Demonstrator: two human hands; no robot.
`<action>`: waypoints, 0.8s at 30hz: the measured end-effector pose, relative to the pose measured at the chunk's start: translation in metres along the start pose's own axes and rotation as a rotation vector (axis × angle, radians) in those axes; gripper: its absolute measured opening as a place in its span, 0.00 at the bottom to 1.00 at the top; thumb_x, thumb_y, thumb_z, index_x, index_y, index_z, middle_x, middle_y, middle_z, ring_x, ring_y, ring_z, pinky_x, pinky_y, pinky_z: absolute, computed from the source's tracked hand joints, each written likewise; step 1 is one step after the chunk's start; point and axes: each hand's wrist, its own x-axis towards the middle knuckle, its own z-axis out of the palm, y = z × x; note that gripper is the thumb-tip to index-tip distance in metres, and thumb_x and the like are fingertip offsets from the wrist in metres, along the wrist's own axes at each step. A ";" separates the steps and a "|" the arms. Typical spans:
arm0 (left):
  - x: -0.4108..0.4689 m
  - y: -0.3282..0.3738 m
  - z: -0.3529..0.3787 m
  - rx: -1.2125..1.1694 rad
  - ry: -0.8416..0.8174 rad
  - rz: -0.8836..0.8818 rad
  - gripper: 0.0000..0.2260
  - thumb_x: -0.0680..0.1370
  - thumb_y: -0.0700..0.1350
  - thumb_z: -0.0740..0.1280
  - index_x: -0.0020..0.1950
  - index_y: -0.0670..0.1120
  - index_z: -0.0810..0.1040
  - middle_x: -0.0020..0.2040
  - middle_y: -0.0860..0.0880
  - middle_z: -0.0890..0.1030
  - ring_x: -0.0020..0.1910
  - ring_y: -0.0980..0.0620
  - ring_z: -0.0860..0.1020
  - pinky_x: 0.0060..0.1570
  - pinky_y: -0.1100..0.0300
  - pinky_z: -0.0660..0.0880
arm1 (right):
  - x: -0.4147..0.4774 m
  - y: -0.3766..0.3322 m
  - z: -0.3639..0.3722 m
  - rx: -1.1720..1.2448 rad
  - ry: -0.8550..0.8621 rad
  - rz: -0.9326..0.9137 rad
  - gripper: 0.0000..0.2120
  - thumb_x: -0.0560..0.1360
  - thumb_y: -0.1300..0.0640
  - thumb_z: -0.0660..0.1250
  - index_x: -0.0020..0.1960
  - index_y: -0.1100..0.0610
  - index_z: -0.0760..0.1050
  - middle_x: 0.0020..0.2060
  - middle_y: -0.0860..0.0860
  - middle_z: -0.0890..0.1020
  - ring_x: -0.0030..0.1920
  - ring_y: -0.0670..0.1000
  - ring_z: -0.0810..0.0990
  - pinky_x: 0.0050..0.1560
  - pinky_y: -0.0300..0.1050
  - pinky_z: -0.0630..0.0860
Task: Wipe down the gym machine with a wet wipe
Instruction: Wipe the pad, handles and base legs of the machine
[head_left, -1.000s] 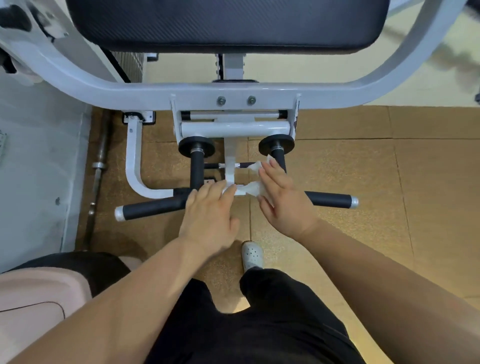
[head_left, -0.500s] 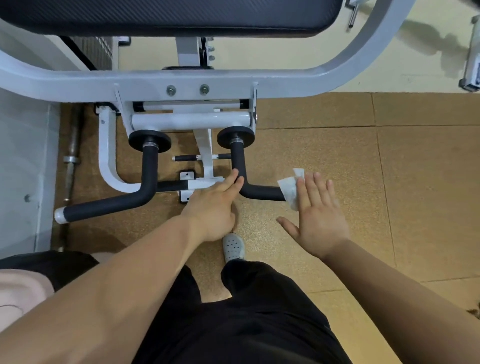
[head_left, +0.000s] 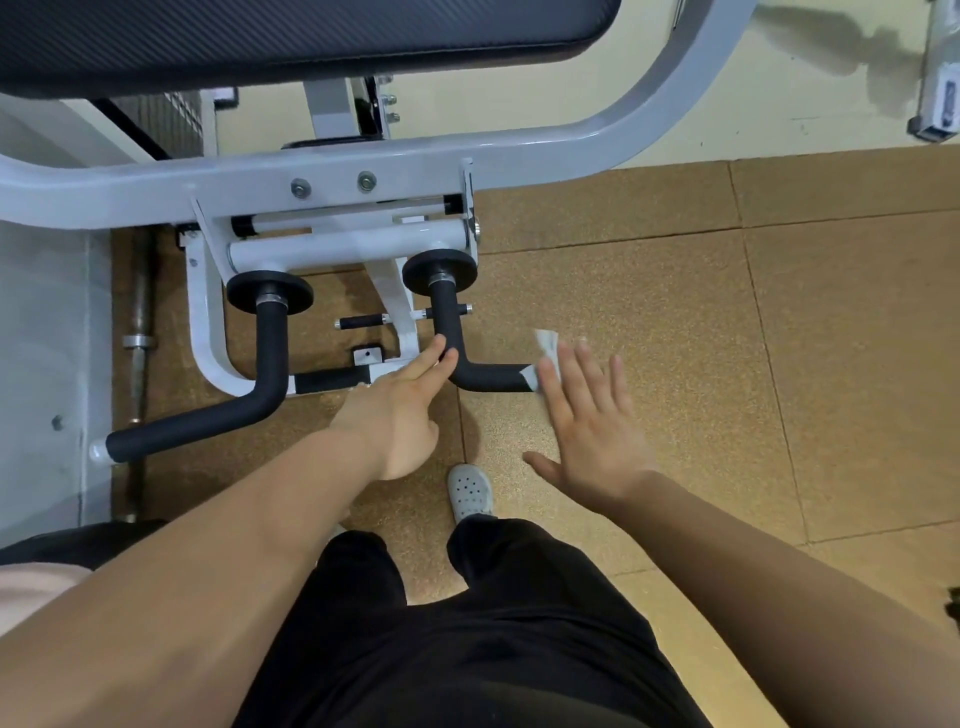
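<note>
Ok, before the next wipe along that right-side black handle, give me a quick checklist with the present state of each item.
1. Wipe under the right hand: ok, fingers flat over it.
2. Wipe touching the right handle: ok, at its outer end.
3. Left hand steadying the machine: ok, fingertips at the handle's bend.
4. Handle's end cap cleaned: cannot tell, hidden by wipe and hand.
5. Left handle free of obstruction: ok, nothing on it.
6. Wipe wet enough: cannot tell.
</note>
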 end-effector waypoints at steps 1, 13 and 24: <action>0.000 0.000 0.001 0.002 0.005 0.004 0.38 0.82 0.42 0.60 0.83 0.61 0.41 0.79 0.67 0.33 0.82 0.51 0.52 0.78 0.39 0.57 | -0.008 0.009 0.003 -0.017 0.003 0.015 0.52 0.77 0.30 0.61 0.84 0.61 0.41 0.82 0.64 0.45 0.82 0.65 0.39 0.80 0.66 0.38; -0.015 0.044 0.024 0.225 0.325 0.291 0.37 0.81 0.43 0.61 0.84 0.45 0.42 0.85 0.48 0.44 0.83 0.52 0.46 0.82 0.51 0.45 | 0.011 -0.057 -0.001 0.372 0.104 0.013 0.52 0.79 0.39 0.64 0.80 0.61 0.30 0.83 0.59 0.46 0.83 0.58 0.39 0.80 0.60 0.35; 0.009 0.083 0.052 0.553 0.260 0.227 0.40 0.81 0.53 0.59 0.82 0.41 0.37 0.83 0.41 0.35 0.82 0.43 0.36 0.80 0.39 0.40 | -0.026 0.007 0.011 0.348 0.073 0.242 0.44 0.79 0.46 0.64 0.84 0.62 0.44 0.83 0.59 0.47 0.83 0.58 0.41 0.82 0.60 0.41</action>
